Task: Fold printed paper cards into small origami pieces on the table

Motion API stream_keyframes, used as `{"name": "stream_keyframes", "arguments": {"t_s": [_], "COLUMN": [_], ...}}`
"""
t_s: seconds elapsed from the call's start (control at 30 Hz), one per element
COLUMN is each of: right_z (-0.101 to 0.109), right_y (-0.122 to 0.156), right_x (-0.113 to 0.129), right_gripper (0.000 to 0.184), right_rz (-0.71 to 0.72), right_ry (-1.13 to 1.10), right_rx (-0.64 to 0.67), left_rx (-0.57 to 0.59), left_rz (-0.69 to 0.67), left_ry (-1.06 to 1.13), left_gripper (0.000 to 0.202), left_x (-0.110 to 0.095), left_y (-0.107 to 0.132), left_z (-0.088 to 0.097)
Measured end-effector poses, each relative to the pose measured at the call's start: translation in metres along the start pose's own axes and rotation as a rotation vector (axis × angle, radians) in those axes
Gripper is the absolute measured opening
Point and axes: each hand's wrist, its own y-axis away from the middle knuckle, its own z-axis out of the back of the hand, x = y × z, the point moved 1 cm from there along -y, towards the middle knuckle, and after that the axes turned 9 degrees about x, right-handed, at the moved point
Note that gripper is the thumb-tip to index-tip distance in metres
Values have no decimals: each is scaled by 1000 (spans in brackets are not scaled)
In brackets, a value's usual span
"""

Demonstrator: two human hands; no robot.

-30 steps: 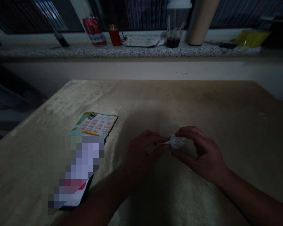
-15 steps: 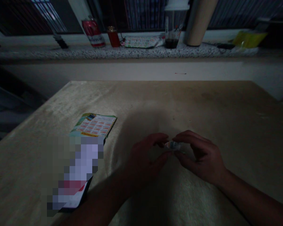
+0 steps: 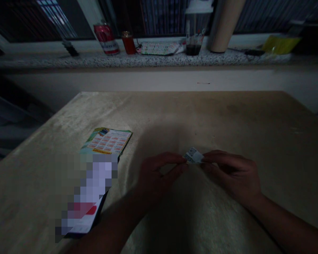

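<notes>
A small pale piece of paper (image 3: pixel 193 155) with dark print is stretched between my two hands, just above the table. Its left corner is pinched between the thumb and fingers of my left hand (image 3: pixel 159 173). At the opposite side, my right hand (image 3: pixel 234 174) grips the paper's right edge in the same way. The dim light leaves the print unreadable. To the left of my forearm lies a lit phone (image 3: pixel 79 225), its screen mostly blurred out. A colourful printed leaflet (image 3: pixel 110 139) sits just beyond the phone.
The table (image 3: pixel 241 116) runs up to a white wall. On the speckled sill (image 3: pixel 159 60) stand a red can (image 3: pixel 107 38), a red jar (image 3: pixel 128 43), a patterned pouch (image 3: pixel 160 48), a lidded cup (image 3: pixel 194 35) of dark liquid, a tan cylinder (image 3: pixel 225 26) and a yellow item (image 3: pixel 281 44).
My hands have moved slightly apart. The paper, earlier bunched and partly covered by my fingers, now shows a wider, flatter printed face.
</notes>
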Motion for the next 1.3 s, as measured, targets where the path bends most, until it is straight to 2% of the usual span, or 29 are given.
{"name": "stream_keyframes", "arguments": {"t_s": [0.2, 0.33, 0.5, 0.73, 0.87, 1.0, 1.07, 1.17, 1.3], "right_z": [1, -2, -13, -19, -18, -16, -16, -16, -17], "right_y": [-1, 0, 4, 4, 3, 3, 3, 5, 6], "right_x": [3, 4, 7, 6, 6, 6, 5, 3, 1], "right_gripper": [11, 10, 9, 19, 20, 18, 17, 15, 13], "right_rz": [-8, -87, -195, -212, -218, -193, -176, -162, -195], "right_ry": [-49, -114, -185, -184, -160, -168, -178, -172, -176], "right_rx": [-3, 7, -126, -186, -175, -109, -58, 5, -11], "left_rx": [10, -56, -101, -140, -121, -91, -35, 68, 74], "left_rz": [88, 122, 177, 256, 264, 287, 297, 307, 291], "left_ry": [149, 179, 230, 256, 236, 287, 300, 257, 188], "left_gripper": [13, 11, 4, 17, 17, 15, 20, 11, 10], "left_x": [-1, -2, 1, 0, 1, 2, 3, 5, 6], "left_y": [-2, -1, 0, 2, 3, 1, 0, -1, 0], "left_z": [2, -2, -12, -19, -17, -14, -13, -13, -14]}}
